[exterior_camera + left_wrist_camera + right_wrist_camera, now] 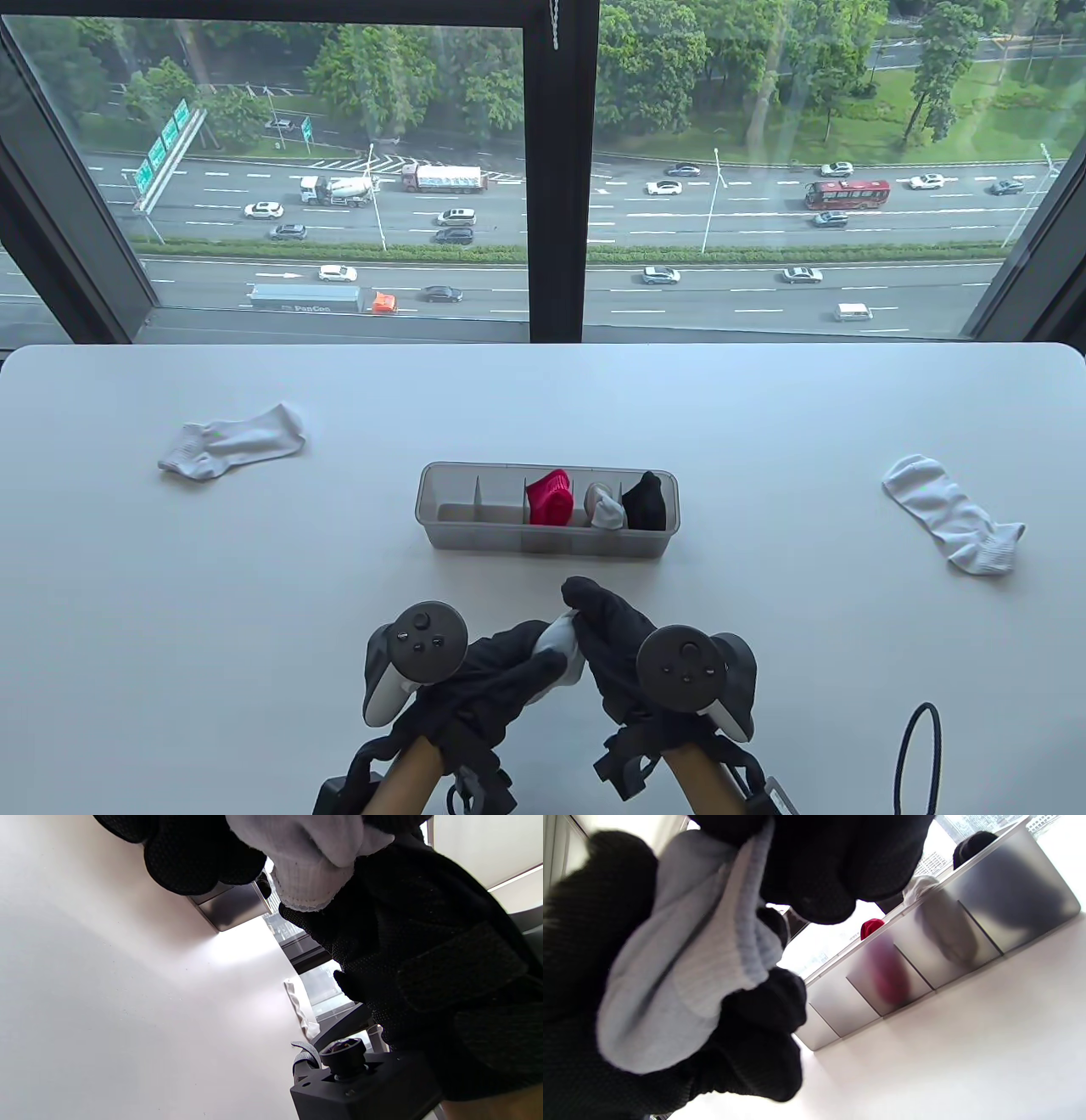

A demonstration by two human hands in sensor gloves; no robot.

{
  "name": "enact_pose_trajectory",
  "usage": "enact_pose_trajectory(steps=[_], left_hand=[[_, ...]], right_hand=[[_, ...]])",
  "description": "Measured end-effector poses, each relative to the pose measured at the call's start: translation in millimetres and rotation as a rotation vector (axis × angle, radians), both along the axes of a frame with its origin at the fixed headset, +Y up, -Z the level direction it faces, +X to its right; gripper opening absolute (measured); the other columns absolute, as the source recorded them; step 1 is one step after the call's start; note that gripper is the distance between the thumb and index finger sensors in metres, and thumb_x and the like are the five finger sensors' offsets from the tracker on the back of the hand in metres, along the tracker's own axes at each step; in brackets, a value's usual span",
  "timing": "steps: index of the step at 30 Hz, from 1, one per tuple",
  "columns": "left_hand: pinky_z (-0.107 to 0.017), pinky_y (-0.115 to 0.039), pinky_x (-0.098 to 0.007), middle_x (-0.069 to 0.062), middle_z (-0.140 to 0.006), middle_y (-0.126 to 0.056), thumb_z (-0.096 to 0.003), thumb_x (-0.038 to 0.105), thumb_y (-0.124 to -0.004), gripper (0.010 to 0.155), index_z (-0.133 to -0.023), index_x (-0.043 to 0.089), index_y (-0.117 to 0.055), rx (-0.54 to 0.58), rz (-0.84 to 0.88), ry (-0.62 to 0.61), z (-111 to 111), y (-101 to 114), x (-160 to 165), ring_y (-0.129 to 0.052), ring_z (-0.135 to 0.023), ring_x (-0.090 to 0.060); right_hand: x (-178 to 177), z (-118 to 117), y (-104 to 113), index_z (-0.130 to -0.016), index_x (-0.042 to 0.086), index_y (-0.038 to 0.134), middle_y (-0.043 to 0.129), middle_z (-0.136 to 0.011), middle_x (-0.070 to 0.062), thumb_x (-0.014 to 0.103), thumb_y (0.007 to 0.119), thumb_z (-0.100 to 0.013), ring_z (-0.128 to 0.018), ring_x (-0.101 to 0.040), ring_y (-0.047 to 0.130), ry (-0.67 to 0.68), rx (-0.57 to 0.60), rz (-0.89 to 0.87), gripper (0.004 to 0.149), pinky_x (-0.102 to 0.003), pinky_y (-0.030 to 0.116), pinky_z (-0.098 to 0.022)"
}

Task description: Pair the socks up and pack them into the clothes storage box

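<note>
Both gloved hands meet near the table's front edge around a pale bluish-white sock bundle. My left hand grips it from the left and my right hand pinches its top from the right. The same bundle fills both wrist views between black fingers. Just beyond stands the translucent grey storage box with dividers. It holds a pink sock bundle, a grey-white bundle and a black bundle. Its two left compartments look empty.
One loose white sock lies at the table's far left, another white sock at the right. A black cable loop sits at the front right corner. A window runs behind the table's far edge.
</note>
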State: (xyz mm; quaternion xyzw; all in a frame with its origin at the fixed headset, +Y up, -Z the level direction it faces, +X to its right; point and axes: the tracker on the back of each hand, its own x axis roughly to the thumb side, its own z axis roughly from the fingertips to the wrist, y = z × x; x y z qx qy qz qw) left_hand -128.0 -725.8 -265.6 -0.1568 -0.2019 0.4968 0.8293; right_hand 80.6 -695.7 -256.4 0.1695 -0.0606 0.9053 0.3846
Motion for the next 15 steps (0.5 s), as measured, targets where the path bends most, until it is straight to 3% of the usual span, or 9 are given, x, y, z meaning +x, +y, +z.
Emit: enact_pose_trajectory(steps=[2, 4, 7, 10, 15], left_hand=[[-0.073, -0.046, -0.071, -0.026, -0.108, -0.060, -0.0565, 0.040, -0.057, 0.066, -0.112, 0.008, -0.041, 0.063, -0.064, 0.074, 1.7, 3.3, 1.1, -0.068, -0.093, -0.051], [-0.075, -0.044, -0.070, -0.021, -0.113, -0.053, -0.0557, 0.032, -0.062, 0.063, -0.111, 0.017, -0.036, 0.122, -0.123, 0.084, 4.8, 8.4, 5.4, -0.061, -0.101, -0.051], [-0.076, -0.039, -0.071, -0.020, -0.113, -0.046, -0.0542, 0.025, -0.062, 0.066, -0.111, 0.016, -0.028, 0.127, -0.171, 0.044, 5.5, 9.0, 13.8, -0.054, -0.105, -0.048], [-0.076, -0.047, -0.067, -0.017, -0.100, -0.061, -0.0495, 0.028, -0.066, 0.067, -0.106, 0.014, -0.033, 0.118, -0.161, 0.071, 4.5, 11.1, 11.0, -0.070, -0.090, -0.040], [-0.066, -0.068, -0.060, -0.013, -0.074, -0.084, -0.0462, 0.038, -0.074, 0.061, -0.097, 0.010, -0.058, 0.081, 0.011, 0.108, -0.3, 8.9, -3.9, -0.090, -0.060, -0.031]], right_hand=[[-2.5, 0.2, -2.5, -0.106, 0.012, 0.056, 0.086, -0.080, -0.009, 0.026, 0.061, -0.064, -0.065, -0.019, 0.092, 0.003, -0.035, -0.027, 0.044, -0.046, 0.077, -0.063], [-3.1, -0.9, -4.6, -0.106, 0.012, 0.055, 0.086, -0.080, -0.008, 0.026, 0.060, -0.064, -0.065, -0.018, 0.092, -0.009, -0.050, -0.028, 0.044, -0.045, 0.078, -0.064], [-6.6, 2.5, -3.0, -0.106, 0.012, 0.055, 0.084, -0.081, -0.010, 0.026, 0.061, -0.064, -0.068, -0.021, 0.091, -0.005, -0.083, -0.111, 0.044, -0.048, 0.074, -0.067], [-6.3, 4.4, -1.2, -0.106, 0.012, 0.056, 0.085, -0.082, -0.010, 0.026, 0.063, -0.063, -0.071, -0.022, 0.092, 0.059, -0.078, -0.140, 0.046, -0.052, 0.071, -0.069], [-3.4, 0.9, 0.8, -0.110, 0.014, 0.051, 0.076, -0.092, -0.013, 0.029, 0.070, -0.060, -0.082, -0.028, 0.083, 0.203, -0.130, -0.163, 0.056, -0.060, 0.061, -0.072]])
